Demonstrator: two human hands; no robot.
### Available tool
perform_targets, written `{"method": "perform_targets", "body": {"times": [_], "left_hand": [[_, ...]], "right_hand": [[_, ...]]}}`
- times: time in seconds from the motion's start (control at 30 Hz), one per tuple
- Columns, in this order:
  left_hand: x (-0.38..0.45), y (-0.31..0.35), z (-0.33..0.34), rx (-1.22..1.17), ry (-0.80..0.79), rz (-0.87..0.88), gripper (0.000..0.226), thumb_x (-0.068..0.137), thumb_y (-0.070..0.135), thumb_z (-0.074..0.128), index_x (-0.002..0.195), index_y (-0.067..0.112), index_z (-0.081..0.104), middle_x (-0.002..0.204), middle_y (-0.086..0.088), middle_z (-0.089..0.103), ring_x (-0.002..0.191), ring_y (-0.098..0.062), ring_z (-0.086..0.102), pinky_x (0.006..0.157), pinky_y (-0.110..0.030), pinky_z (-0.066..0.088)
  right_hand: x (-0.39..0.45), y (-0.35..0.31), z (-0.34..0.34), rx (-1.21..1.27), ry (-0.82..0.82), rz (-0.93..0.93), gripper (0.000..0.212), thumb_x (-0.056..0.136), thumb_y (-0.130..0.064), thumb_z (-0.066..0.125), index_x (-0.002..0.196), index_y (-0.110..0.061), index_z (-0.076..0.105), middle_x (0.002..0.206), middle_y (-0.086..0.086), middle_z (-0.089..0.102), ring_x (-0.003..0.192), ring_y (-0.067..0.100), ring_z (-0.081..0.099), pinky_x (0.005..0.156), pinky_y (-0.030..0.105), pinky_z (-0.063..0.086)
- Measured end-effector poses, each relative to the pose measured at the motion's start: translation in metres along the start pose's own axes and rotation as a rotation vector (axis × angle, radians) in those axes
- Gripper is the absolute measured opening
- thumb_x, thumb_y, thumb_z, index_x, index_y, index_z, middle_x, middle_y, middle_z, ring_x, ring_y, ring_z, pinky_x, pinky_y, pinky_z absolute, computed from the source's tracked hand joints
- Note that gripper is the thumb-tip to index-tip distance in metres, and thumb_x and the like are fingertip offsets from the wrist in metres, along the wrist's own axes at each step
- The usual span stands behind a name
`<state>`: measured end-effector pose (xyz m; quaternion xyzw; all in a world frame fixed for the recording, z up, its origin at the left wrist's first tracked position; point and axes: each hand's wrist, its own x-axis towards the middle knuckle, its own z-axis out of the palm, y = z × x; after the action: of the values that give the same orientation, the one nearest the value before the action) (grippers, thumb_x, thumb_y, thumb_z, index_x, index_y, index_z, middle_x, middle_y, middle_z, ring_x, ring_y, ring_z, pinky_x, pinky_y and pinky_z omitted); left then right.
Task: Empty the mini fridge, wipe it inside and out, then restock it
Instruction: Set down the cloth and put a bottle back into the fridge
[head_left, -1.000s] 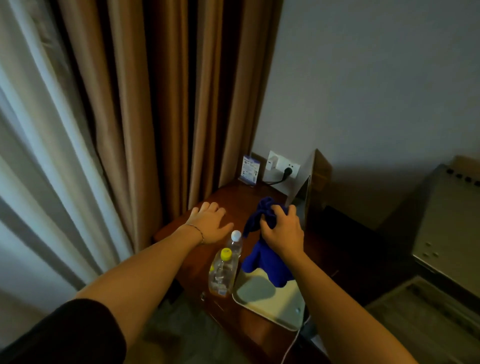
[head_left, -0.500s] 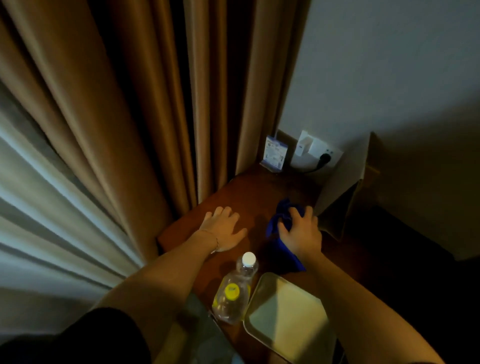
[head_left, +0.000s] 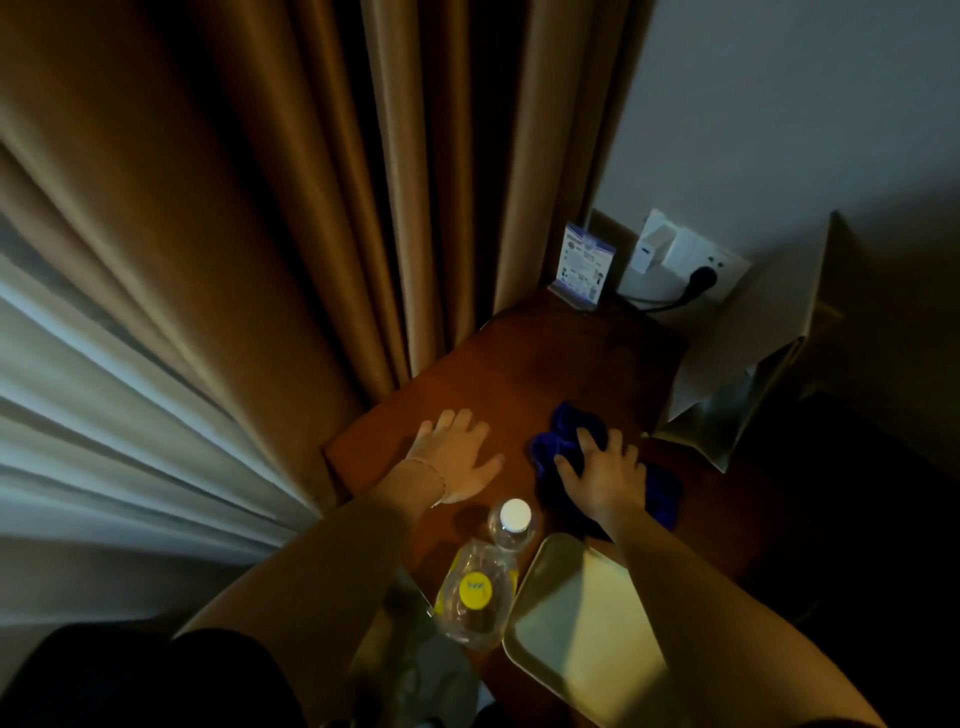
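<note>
A blue cloth (head_left: 563, 434) lies bunched on a brown wooden top (head_left: 524, 374). My right hand (head_left: 602, 473) presses down on the cloth with fingers spread over it. My left hand (head_left: 457, 454) rests flat and empty on the wood, to the left of the cloth. Two clear plastic bottles stand near the front edge: one with a white cap (head_left: 514, 517) and one with a yellow cap (head_left: 475, 592). A pale tray (head_left: 571, 618) lies beside them, under my right forearm. The fridge's interior is not visible.
Brown curtains (head_left: 322, 208) hang at the left and back. A small printed card (head_left: 584, 267) and a wall socket with a plug and charger (head_left: 680, 265) sit at the back. A grey paper bag (head_left: 737, 353) stands at the right. The right side is dark.
My right hand has brought the blue cloth down from mid-air onto the wooden top and now presses on it. My view has tilted down and closer. The left hand stays flat.
</note>
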<state>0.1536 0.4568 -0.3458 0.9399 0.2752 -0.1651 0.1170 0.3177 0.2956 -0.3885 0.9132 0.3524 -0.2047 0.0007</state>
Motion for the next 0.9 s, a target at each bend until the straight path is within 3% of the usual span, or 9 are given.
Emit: {"method": "perform_targets", "body": {"times": [0.13,0.37,0.77,0.9], "left_hand": [[-0.017,-0.003,-0.012,-0.027,0.022,0.016,0.06,0.096,0.059,0.032,0.144,0.023,0.037,0.147,-0.003,0.034,0.134,-0.027,0.029,0.11,-0.047,0.028],[-0.055,-0.004,-0.038,-0.19,0.071,0.017,0.057,0.097,0.057,0.036,0.143,0.023,0.038,0.145,-0.003,0.036,0.133,-0.027,0.033,0.107,-0.047,0.035],[-0.134,-0.001,-0.04,-0.183,0.111,0.126,0.056,0.097,0.059,0.032,0.14,0.023,0.041,0.141,-0.001,0.038,0.132,-0.025,0.034,0.106,-0.047,0.037],[-0.146,0.009,-0.032,-0.203,0.081,0.154,0.053,0.099,0.058,0.029,0.135,0.022,0.044,0.136,-0.002,0.04,0.128,-0.024,0.036,0.104,-0.047,0.039]], "right_hand": [[-0.021,-0.009,-0.023,0.025,0.025,-0.022,0.062,0.1,-0.06,0.033,0.153,-0.029,0.026,0.154,0.013,0.024,0.137,0.039,0.03,0.11,0.05,0.03],[-0.083,-0.026,-0.062,0.322,0.081,-0.17,0.057,0.103,-0.051,0.041,0.15,-0.019,0.039,0.149,0.006,0.035,0.136,0.031,0.038,0.104,0.044,0.042],[-0.163,-0.068,-0.056,0.11,0.094,-0.232,0.055,0.1,-0.054,0.044,0.148,-0.027,0.038,0.145,0.001,0.037,0.13,0.03,0.04,0.088,0.047,0.051],[-0.171,-0.063,-0.048,0.131,0.085,-0.209,0.049,0.098,-0.056,0.049,0.141,-0.033,0.044,0.135,-0.001,0.043,0.12,0.029,0.048,0.084,0.047,0.052]]}}
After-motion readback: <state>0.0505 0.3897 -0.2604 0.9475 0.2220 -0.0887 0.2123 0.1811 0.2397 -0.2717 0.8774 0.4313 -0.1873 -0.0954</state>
